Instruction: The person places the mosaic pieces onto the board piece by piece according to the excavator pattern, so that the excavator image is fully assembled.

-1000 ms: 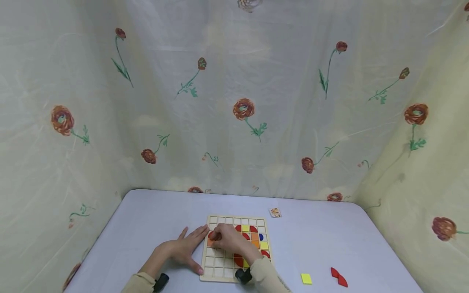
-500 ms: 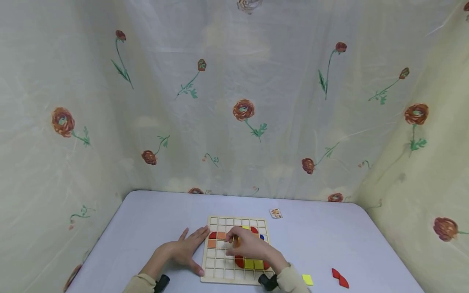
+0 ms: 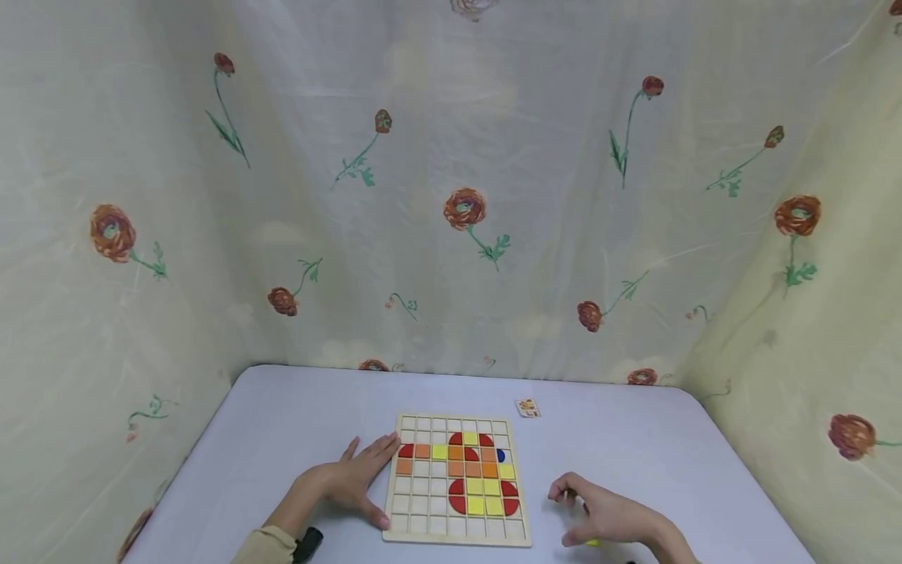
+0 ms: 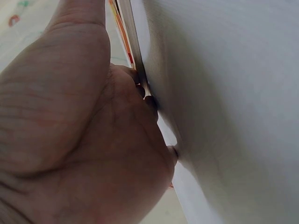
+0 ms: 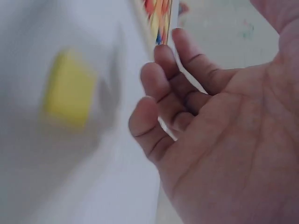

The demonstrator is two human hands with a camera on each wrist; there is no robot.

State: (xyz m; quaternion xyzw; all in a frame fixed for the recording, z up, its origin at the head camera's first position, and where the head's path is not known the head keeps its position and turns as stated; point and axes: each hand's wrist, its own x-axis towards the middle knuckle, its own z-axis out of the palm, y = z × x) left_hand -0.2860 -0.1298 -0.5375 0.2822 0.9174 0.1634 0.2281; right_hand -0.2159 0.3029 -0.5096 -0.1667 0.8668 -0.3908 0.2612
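Observation:
A wooden grid board [image 3: 419,526] lies on the table, with red, yellow, orange and blue tiles in some of its cells. My left hand [image 3: 348,479] rests flat at its left edge, fingers and thumb spread and touching the frame. To the right of the board, my right hand [image 3: 613,515] hovers over the table with loosely bent fingers and nothing between them. Below it lies a loose yellow square tile [image 5: 70,91], mostly hidden by the hand in the head view. The right wrist view shows that tile apart from the fingertips [image 5: 144,114].
A small picture card [image 3: 528,408] lies beyond the board's far right corner. The white table [image 3: 303,407] is backed by a flower-printed curtain [image 3: 521,313] on three sides. Red pieces seen earlier at the right are hidden by the right arm.
My right hand has left the board and swung right, over the loose yellow tile. A yellow tile in the board's left row is now uncovered. The left hand stays in place.

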